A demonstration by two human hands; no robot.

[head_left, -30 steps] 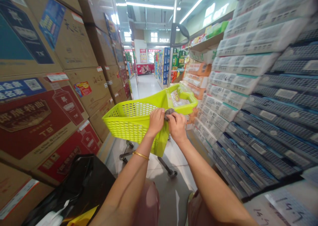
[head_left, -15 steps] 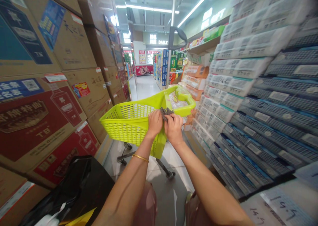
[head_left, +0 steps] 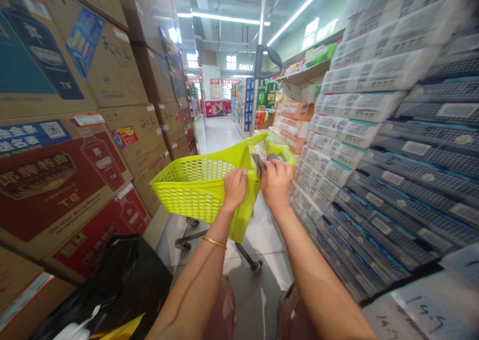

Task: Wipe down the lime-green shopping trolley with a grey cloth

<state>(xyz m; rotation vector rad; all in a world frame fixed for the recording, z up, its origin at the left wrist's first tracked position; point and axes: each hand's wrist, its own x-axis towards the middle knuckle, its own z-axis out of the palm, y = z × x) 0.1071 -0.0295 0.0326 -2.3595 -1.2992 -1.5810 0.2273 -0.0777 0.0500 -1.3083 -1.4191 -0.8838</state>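
Lime-green cart (head_left: 202,198): your left hand (head_left: 235,186) curls over its side; uneven pushing could roll it.
Grey cloth (head_left: 257,161): pinched in your right hand (head_left: 276,181) near the handle (head_left: 289,155); snagging could pull it loose.

From my remote screen, I am seeing brown and red cartons (head_left: 125,73) towering on the left, with a black bag (head_left: 112,275) sitting near them. White packs (head_left: 350,105) and dark checked packs (head_left: 404,150) are lining the right; ceiling lights (head_left: 224,17) are shining.

One head-worn view, forward and down, near the lime-green cart (head_left: 209,183)
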